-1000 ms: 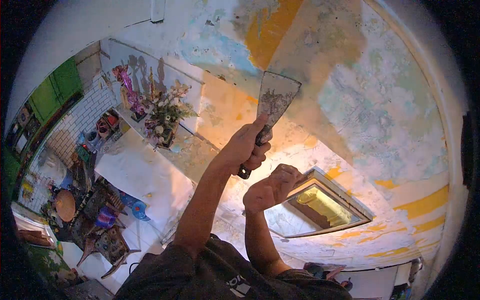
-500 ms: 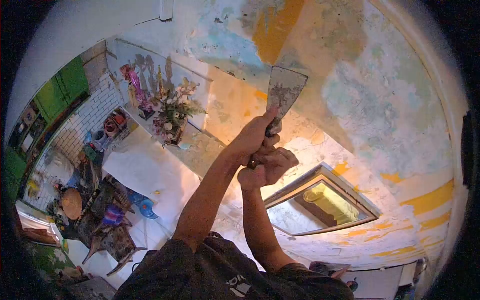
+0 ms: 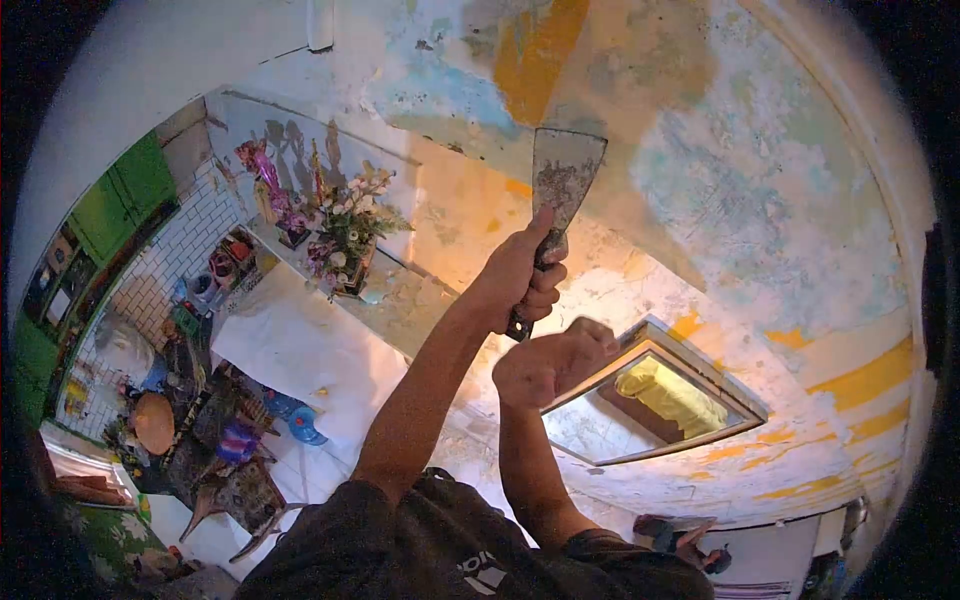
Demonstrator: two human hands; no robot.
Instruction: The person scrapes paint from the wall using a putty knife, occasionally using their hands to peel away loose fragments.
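Head view: scraper raised against peeling wall

Left hand (image 3: pixel 520 275), arm stretched up and forward, is clenched around the handle of a scraper (image 3: pixel 562 178), whose blade lies on the patchy painted wall (image 3: pixel 760 190). Right hand (image 3: pixel 550 362) is curled into a loose fist just below the handle, holding nothing visible.

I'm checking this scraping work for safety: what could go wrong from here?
The left hand alone grips the wide metal scraper against the peeling painted wall; the fisted right hand is off the handle, so the blade could slip. Loosened paint might fall towards the face, or onto the flower arrangement on the shelf.
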